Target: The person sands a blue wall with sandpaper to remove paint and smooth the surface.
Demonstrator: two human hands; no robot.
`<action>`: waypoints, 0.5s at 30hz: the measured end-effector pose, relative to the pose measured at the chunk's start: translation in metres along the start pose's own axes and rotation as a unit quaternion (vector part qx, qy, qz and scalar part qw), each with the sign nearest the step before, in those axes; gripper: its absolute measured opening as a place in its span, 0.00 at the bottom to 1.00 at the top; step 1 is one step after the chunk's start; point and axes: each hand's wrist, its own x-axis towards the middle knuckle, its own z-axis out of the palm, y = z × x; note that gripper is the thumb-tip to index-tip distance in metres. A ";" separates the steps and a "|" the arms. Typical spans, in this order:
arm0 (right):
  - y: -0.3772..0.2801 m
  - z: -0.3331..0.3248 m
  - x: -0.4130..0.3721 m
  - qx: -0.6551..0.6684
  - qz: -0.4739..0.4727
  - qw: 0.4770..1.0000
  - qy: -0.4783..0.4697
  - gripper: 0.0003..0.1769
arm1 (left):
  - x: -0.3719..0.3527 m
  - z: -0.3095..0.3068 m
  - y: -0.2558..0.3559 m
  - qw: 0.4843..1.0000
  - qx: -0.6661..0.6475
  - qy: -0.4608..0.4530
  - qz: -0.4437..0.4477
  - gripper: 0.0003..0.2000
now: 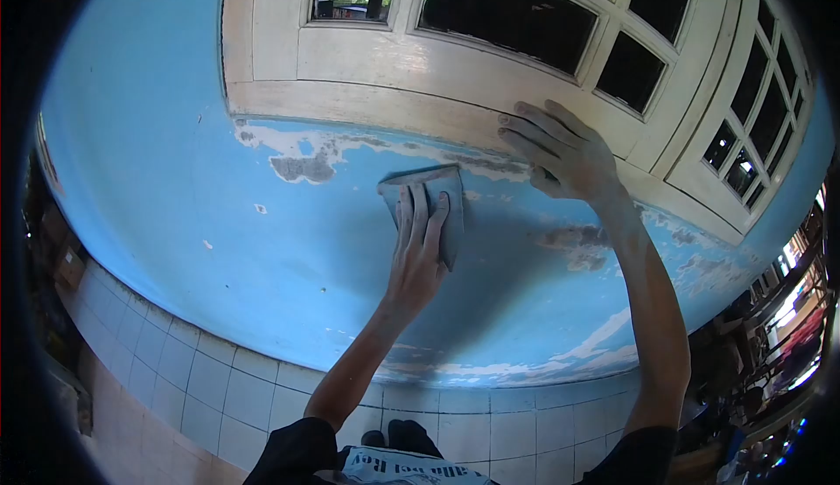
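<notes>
My left hand point(418, 244) presses a grey, folded sheet of sandpaper point(451, 214) flat against the blue wall point(289, 231), just below the window. Its fingers lie over the sheet and point upward. The thumb's grip on the far side is partly hidden. Higher and to the right, my right hand point(560, 151) is open, fingers spread, and rests against the lower part of the cream window frame point(420, 109). Nothing is in that hand. Grey dust coats both hands. Around them, peeled patches point(302, 166) show white and grey under the blue paint.
Glass panes point(507, 17) fill the window above, and a second paned window section point(744, 109) stands at an angle on the right. White tiles point(227, 397) run along the wall's foot, by my dark-clad feet point(409, 435). Blurred clutter point(761, 362) lines the right edge.
</notes>
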 end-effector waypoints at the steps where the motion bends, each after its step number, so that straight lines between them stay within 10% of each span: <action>1: 0.002 0.001 -0.002 -0.015 -0.001 1.000 -0.019 0.32 | 0.002 -0.003 -0.001 1.000 0.002 -0.001 0.000 0.38; 15: 0.004 0.001 -0.005 -0.026 0.015 0.999 -0.033 0.38 | 0.023 -0.001 -0.001 0.995 0.097 0.008 0.036 0.46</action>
